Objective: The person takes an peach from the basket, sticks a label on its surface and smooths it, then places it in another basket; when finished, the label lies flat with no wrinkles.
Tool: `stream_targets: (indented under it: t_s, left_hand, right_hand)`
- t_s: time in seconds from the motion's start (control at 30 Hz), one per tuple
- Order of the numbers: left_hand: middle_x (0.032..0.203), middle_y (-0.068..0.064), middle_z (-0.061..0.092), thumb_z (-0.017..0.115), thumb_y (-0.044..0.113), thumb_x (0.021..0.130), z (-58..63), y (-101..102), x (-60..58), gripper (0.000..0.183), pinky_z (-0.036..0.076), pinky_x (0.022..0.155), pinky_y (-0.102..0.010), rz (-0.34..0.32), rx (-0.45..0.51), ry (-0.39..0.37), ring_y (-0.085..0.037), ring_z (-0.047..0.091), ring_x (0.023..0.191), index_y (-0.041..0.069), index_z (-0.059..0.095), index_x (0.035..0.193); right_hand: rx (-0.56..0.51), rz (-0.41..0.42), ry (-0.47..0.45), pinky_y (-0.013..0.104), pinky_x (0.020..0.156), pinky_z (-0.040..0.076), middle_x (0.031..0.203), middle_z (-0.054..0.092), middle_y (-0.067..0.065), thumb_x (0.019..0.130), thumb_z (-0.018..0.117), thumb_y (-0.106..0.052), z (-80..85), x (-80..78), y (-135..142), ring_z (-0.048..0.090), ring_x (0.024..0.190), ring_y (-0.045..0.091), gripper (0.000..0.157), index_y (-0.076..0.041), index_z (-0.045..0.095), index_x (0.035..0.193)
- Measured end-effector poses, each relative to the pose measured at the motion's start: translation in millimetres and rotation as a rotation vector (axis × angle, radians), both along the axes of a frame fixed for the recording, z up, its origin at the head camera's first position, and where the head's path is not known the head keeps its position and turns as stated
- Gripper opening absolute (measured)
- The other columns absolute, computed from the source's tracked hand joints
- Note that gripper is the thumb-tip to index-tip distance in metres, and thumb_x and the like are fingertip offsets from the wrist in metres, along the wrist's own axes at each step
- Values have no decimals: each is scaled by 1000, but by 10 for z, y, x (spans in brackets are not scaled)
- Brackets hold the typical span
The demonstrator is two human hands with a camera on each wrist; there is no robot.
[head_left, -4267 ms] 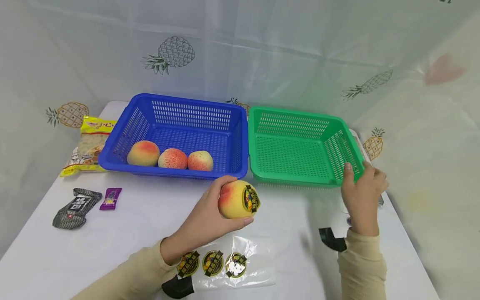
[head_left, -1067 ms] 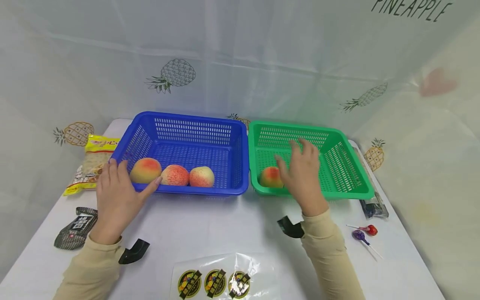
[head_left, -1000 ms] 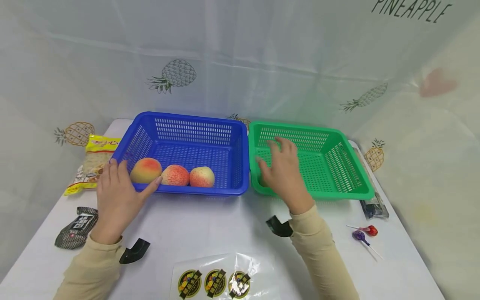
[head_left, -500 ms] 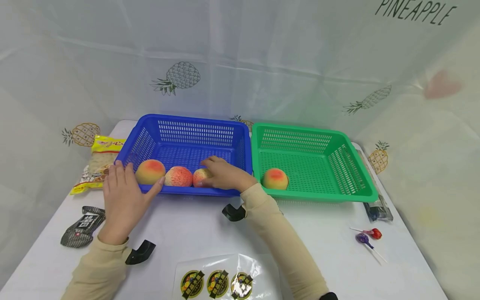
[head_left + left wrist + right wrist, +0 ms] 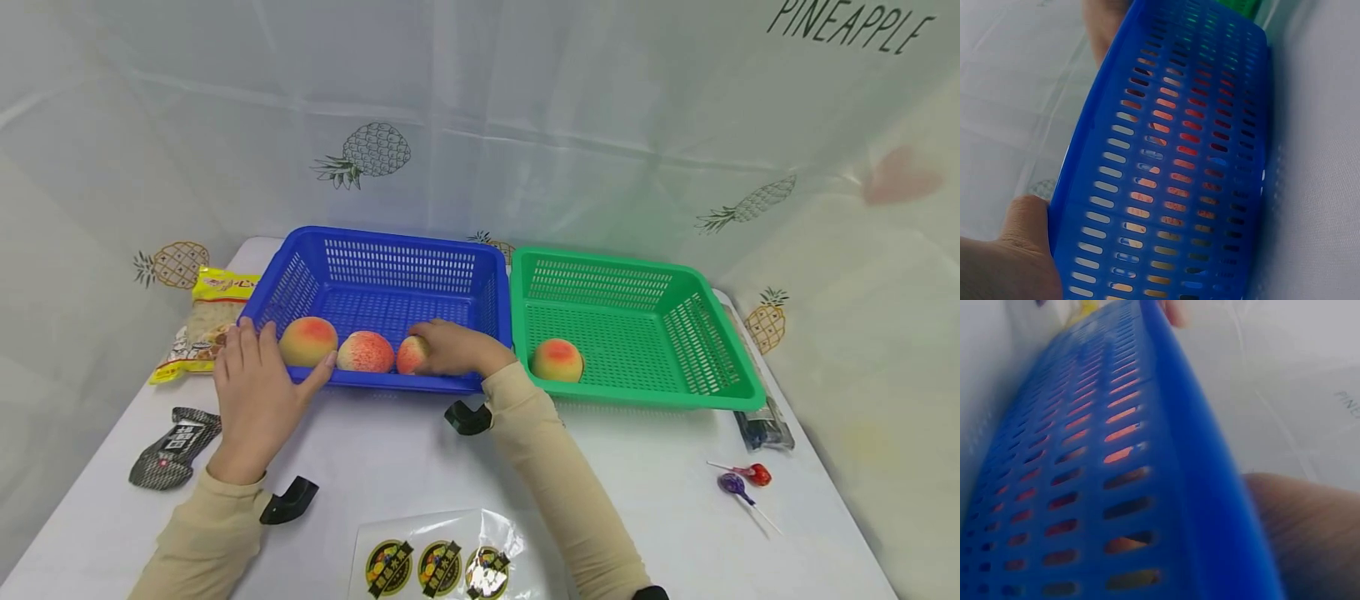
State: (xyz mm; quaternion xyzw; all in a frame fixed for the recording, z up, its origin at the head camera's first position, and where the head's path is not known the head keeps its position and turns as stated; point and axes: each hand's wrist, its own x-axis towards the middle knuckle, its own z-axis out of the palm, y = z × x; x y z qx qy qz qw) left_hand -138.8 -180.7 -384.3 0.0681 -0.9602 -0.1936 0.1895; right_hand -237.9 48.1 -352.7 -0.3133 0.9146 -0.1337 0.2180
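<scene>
In the blue basket [image 5: 416, 242], three peaches lie in a row along the front wall: a large yellow-red peach [image 5: 308, 342], a red-speckled peach [image 5: 365, 352] and a smaller pale-red peach [image 5: 409, 355]. My right hand [image 5: 456, 348] reaches over the front rim and grips the smaller peach, covering its right side. At the basket's front left corner my left hand [image 5: 258, 396] rests on the rim, fingers extended and thumb toward the large peach. Both wrist views mostly show the basket's slotted wall [image 5: 1107, 156], with peach colours behind it. One peach [image 5: 557, 360] sits in the green basket [image 5: 630, 262].
A clear sheet [image 5: 532, 542] with three round stickers lies at the front. A yellow snack bag [image 5: 206, 329] and dark packet [image 5: 174, 450] are at left. Two lollipops [image 5: 738, 486] and a dark package [image 5: 765, 425] are at right. A pineapple-print sheet hangs behind.
A stickered peach, earlier in my left hand, is gone from it; a peach now sits in the green basket. My right hand moved left from there to the smaller peach; my left hand moved onto the blue rim.
</scene>
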Motion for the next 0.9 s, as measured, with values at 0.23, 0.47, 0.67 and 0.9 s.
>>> stream_targets:
  t_s: [0.23, 0.47, 0.67, 0.9]
  left_hand:
    - [140, -32, 14, 49, 62, 78, 0, 1, 5, 93, 5, 101, -58, 0, 13, -9, -43, 6, 131, -10, 27, 132]
    - [141, -32, 13, 48, 62, 78, 0, -7, 5, 91, 4, 101, -59, -3, 17, -14, -44, 5, 131, -7, 27, 133]
    - [140, -33, 14, 48, 62, 78, -3, 0, 1, 89, 4, 101, -59, -9, 10, -12, -45, 7, 130, -6, 28, 132]
    - [140, -33, 14, 48, 61, 79, 1, -3, -5, 87, 5, 100, -60, -5, 16, -13, -45, 6, 131, -6, 29, 132]
  right_hand:
    - [-50, -15, 22, 31, 83, 44, 122, 49, 3, 79, 61, -39, -26, 1, 39, 46, 104, 15, 60, -16, 42, 131]
    - [-313, -117, 15, 28, 66, 48, 113, 45, 1, 83, 54, -42, 84, 86, 194, 50, 89, 15, 49, -37, 39, 130]
    - [-732, -237, -358, 42, 68, 51, 124, 44, -7, 93, 39, -40, 303, 307, 349, 56, 91, 22, 33, -38, 43, 126]
    - [-1004, -278, -777, 36, 68, 50, 117, 50, 15, 88, 52, -34, 451, 645, 615, 57, 98, 31, 47, -26, 34, 131]
